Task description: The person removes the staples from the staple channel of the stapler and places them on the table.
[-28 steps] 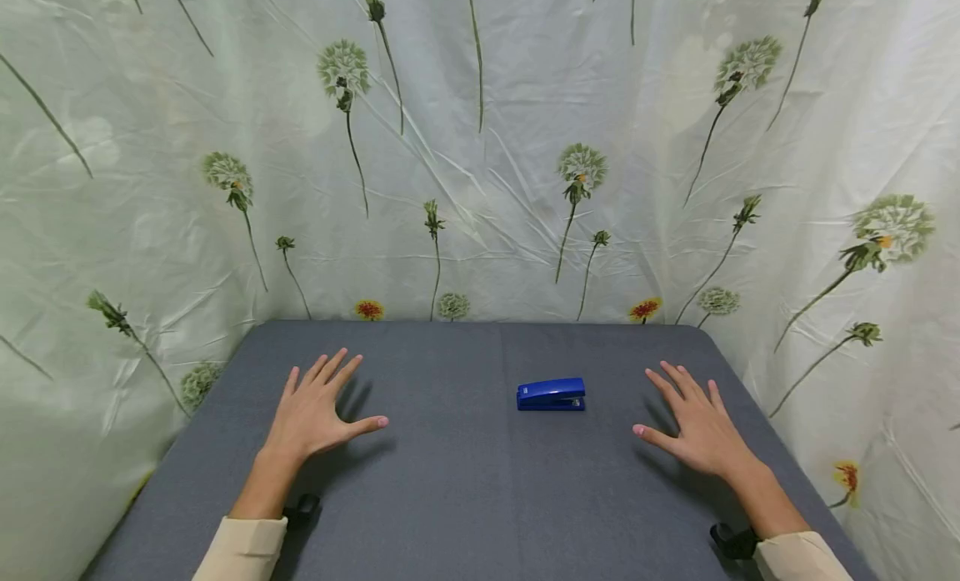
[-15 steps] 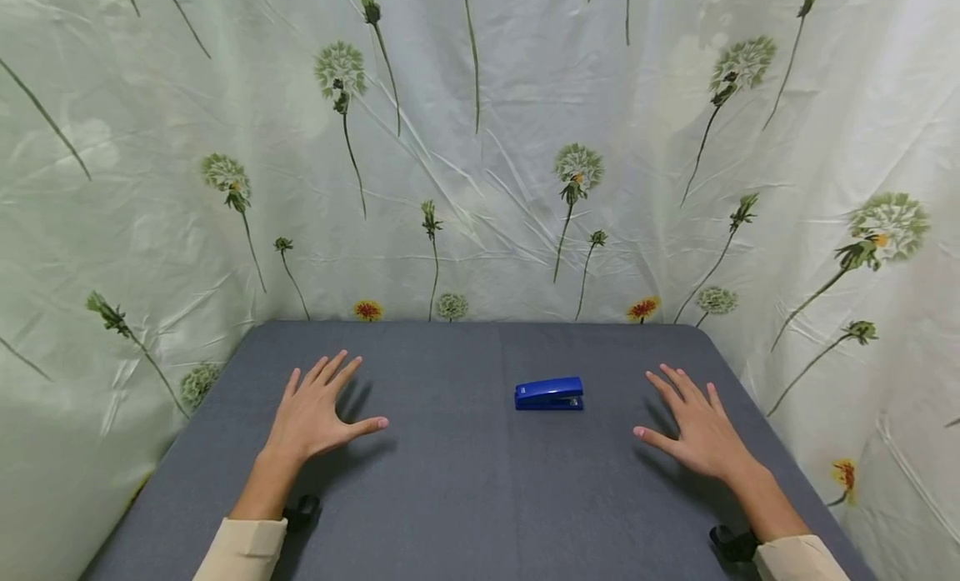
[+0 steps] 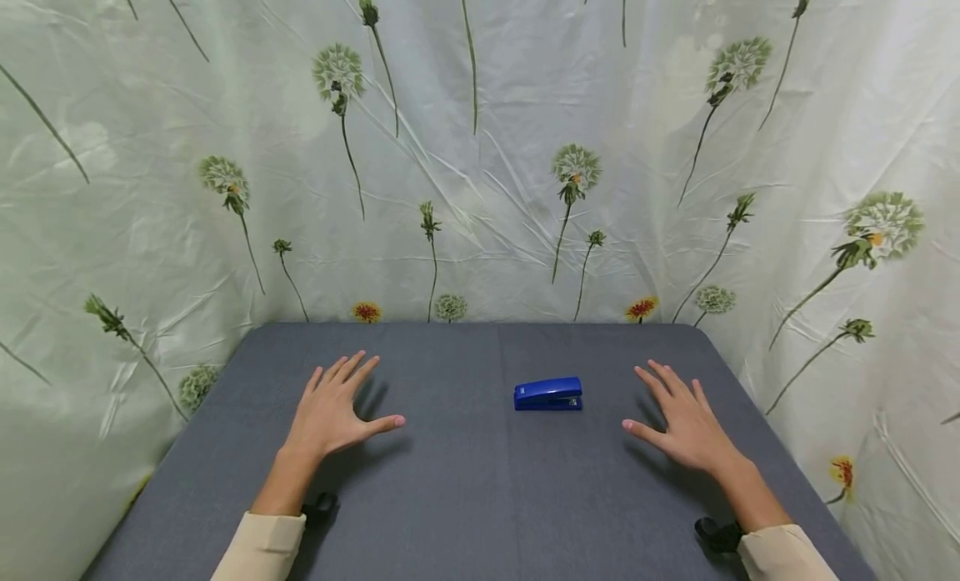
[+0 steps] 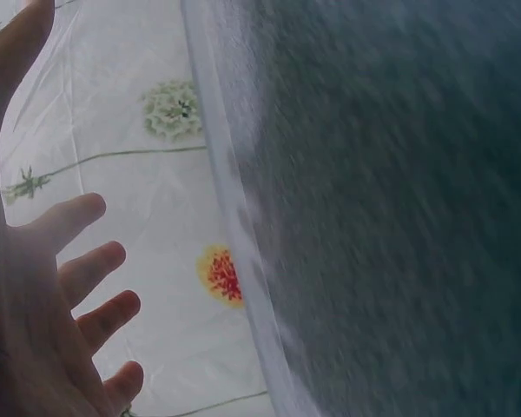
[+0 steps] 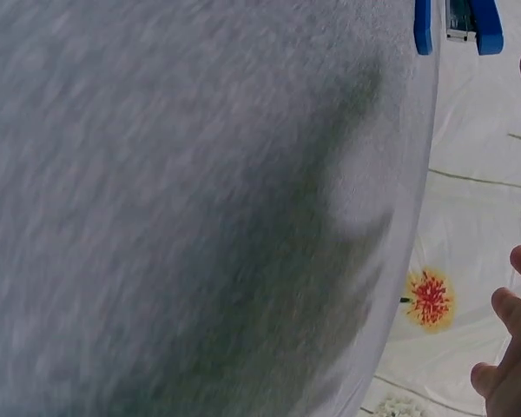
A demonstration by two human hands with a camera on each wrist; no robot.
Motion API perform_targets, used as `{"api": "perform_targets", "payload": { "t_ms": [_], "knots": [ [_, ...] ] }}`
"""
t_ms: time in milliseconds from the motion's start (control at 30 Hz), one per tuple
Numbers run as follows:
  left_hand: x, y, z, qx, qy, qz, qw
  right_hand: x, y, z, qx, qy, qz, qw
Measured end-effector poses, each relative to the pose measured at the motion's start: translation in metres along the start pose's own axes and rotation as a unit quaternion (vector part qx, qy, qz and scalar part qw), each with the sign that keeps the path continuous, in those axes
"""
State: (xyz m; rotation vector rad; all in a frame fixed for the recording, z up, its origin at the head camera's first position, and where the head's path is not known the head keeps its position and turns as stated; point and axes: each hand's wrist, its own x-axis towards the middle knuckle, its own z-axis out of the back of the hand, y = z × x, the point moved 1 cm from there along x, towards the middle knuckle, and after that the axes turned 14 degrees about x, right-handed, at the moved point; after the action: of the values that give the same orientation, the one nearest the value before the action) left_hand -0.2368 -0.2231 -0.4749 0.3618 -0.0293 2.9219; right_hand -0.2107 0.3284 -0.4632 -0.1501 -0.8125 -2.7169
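Note:
A blue stapler (image 3: pixel 548 394) lies on the grey table, right of the middle, its front end pointing right. Part of the stapler (image 5: pixel 487 26) shows at the top edge of the right wrist view. My left hand (image 3: pixel 330 410) hovers over the table left of the stapler, fingers spread and thumb out to the right, holding nothing. On the other side, my right hand (image 3: pixel 686 423) hovers with spread fingers, its thumb toward the stapler and a gap between them. The left wrist view has the left hand's fingers (image 4: pixel 95 269) apart, with nothing among them.
The grey cloth-covered table (image 3: pixel 450 498) extends under both arms. Behind it and at its sides hangs a pale curtain (image 3: pixel 495 189) printed with dandelions. A black strap (image 3: pixel 321 508) is on the left wrist, another black strap (image 3: pixel 717 534) on the right.
Both hands have shifted inward, the left hand to the right and the right hand slightly to the left. The stapler stays put on the table; the head view has turned slightly.

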Motion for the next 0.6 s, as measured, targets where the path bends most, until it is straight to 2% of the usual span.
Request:
{"api": "perform_targets", "payload": {
  "t_ms": [300, 600],
  "knots": [
    [0.015, -0.021, -0.002, -0.021, -0.02, -0.017, 0.9994, 0.019, 0.01, -0.018, 0.01, -0.013, 0.013, 1.0],
    [0.033, -0.053, 0.0, -0.059, -0.041, -0.028, 0.997, 0.031, 0.025, -0.036, 0.038, -0.027, 0.018, 0.999]
  ]
}}
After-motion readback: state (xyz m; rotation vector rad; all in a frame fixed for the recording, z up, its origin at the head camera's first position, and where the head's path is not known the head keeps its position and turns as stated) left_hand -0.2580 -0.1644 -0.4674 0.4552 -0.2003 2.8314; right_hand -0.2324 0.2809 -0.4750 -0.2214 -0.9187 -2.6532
